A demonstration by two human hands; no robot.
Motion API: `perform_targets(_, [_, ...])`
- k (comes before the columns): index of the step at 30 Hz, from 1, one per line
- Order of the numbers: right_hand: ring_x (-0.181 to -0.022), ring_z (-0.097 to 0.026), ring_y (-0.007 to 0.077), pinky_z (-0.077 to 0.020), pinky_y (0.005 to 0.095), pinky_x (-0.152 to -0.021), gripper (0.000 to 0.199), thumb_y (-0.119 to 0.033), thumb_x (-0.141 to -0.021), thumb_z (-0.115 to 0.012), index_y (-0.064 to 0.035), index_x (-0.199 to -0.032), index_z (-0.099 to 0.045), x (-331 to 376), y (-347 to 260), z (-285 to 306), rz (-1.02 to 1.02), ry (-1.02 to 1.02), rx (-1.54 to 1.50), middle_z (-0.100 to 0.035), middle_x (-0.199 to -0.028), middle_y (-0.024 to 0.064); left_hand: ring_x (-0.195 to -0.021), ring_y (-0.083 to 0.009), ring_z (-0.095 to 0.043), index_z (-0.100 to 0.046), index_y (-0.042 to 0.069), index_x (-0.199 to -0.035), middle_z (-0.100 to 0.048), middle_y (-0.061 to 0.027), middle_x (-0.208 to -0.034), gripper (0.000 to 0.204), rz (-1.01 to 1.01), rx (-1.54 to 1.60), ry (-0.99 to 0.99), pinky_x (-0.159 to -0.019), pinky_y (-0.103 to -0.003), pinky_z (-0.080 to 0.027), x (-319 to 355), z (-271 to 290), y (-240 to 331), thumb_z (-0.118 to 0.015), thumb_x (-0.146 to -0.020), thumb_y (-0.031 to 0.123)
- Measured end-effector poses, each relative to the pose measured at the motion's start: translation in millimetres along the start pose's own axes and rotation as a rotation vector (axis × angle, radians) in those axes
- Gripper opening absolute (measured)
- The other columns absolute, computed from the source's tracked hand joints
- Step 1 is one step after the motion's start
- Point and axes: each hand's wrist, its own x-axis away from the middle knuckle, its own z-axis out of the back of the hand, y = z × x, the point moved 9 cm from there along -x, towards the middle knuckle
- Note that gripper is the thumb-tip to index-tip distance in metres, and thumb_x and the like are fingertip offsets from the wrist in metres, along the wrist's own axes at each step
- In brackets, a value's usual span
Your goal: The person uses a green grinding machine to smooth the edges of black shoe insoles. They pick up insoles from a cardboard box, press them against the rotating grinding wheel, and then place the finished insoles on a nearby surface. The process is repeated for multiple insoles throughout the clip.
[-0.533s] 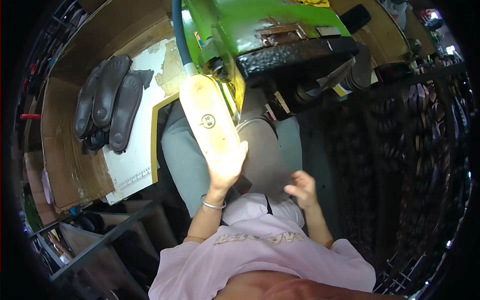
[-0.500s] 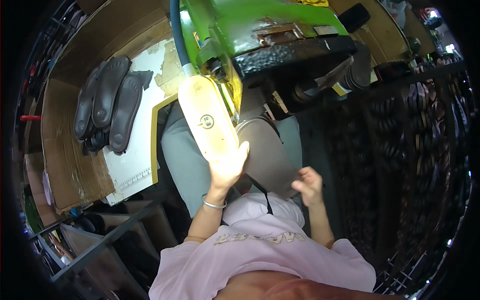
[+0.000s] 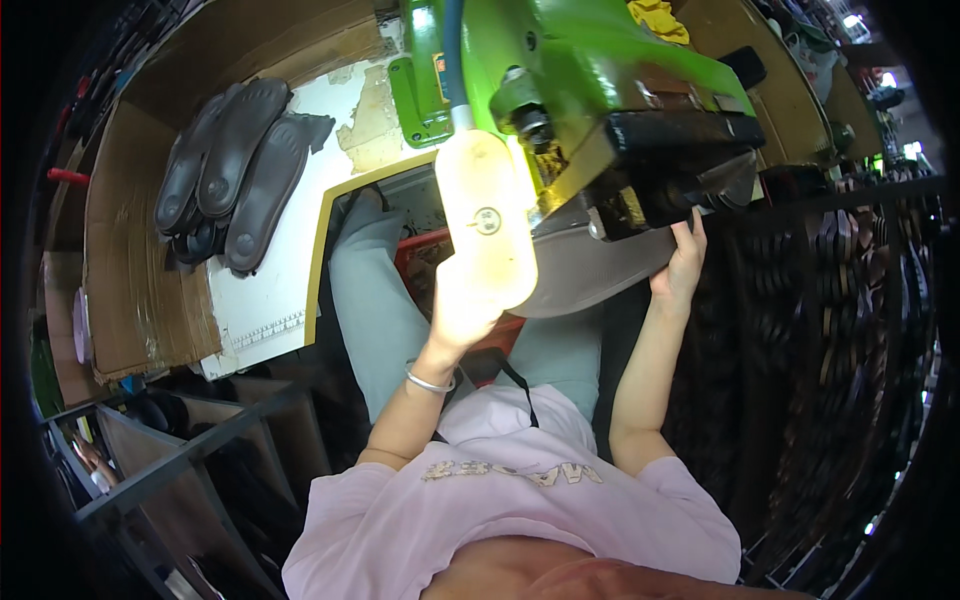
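A grey-brown ribbed shoe sole (image 3: 590, 275) lies crosswise beneath the dark head of a green sewing machine (image 3: 580, 60), tilted up toward the right. My right hand (image 3: 680, 265) grips the sole's right end, its fingers pointing up along the edge. On the sole's left side is my left hand (image 3: 465, 310), washed out by bright light. A long, lit lamp (image 3: 487, 215) covers its fingers, so its hold cannot be seen. The machine head hides the sole's far edge.
Several dark moulded soles (image 3: 240, 165) lie stacked on the white tabletop (image 3: 280, 290) at left, inside a cardboard surround (image 3: 150, 290). A grey metal rack (image 3: 200, 450) stands at lower left. Rows of dark footwear (image 3: 810, 350) fill the right side. A yellow cloth (image 3: 658, 20) rests at the back.
The sole has swung from slanting down toward my lap to lying crosswise under the machine head. My right hand moved up and right to its end. The view has shifted slightly.
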Motion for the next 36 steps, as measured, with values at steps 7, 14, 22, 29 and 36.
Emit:
perform_targets(7, [-0.090, -0.059, 0.0131, -0.0470, 0.0257, -0.079, 0.021, -0.007, -0.089, -0.059, -0.0010, -0.110, -0.057, 8.7, 35.3, -41.8, -0.143, -0.262, -0.067, -0.061, -0.103, 0.0040, -0.080, -0.0109, -0.062, -0.063, -0.006, -0.099, -0.067, -0.0068, -0.088, 0.022, 0.060, 0.128, -0.011, -0.074, -0.024, -0.050, -3.6, 42.4, 29.3, -0.069, -0.080, 0.001])
perform_targets(14, [-0.098, -0.056, 0.0128, -0.0459, 0.0261, -0.085, 0.033, -0.003, -0.089, -0.060, -0.0034, -0.122, -0.054, 54.5, 63.2, -75.1, -0.182, -0.315, -0.105, -0.059, -0.112, 0.0047, -0.077, -0.0128, -0.063, -0.064, -0.006, -0.098, -0.068, -0.0103, -0.089, 0.023, 0.228, 0.196, 0.122, -0.073, -0.023, -0.049, 2.7, 112.5, 11.2, -0.065, -0.077, 0.001])
perform_targets(22, [-0.095, -0.058, 0.0118, -0.0456, 0.0246, -0.084, 0.031, 0.000, -0.083, -0.065, 0.0010, -0.114, -0.060, 87.3, 63.7, -124.6, -0.084, -0.446, 0.132, -0.063, -0.105, 0.0057, -0.076, -0.0096, -0.057, -0.060, -0.002, -0.097, -0.062, -0.0040, -0.088, 0.021, 0.218, 0.096, 0.308, -0.072, -0.022, -0.045, 51.7, 174.8, 4.6, -0.066, -0.079, 0.005])
perform_targets(29, [-0.066, -0.064, 0.0115, -0.0522, 0.0242, -0.064, 0.014, -0.004, -0.076, -0.074, 0.0025, -0.088, -0.069, 82.3, 55.2, -130.0, -0.078, -0.384, 0.382, -0.070, -0.076, 0.0060, -0.075, -0.0072, -0.056, -0.057, 0.001, -0.094, -0.060, -0.0008, -0.084, 0.021, 0.547, -0.071, -0.047, -0.067, -0.022, -0.046, 150.6, 98.0, -61.8, -0.072, -0.080, 0.005])
perform_targets(36, [-0.074, -0.064, 0.0115, -0.0508, 0.0242, -0.069, 0.014, -0.004, -0.078, -0.074, 0.0017, -0.088, -0.066, 99.6, 60.1, -114.2, -0.044, -0.455, 0.366, -0.069, -0.082, 0.0073, -0.088, -0.0130, -0.060, -0.057, -0.006, -0.113, -0.066, -0.0081, -0.098, 0.032, 0.233, -0.062, -0.012, -0.079, -0.027, -0.049, 65.1, 6.4, -6.5, -0.065, -0.084, 0.004])
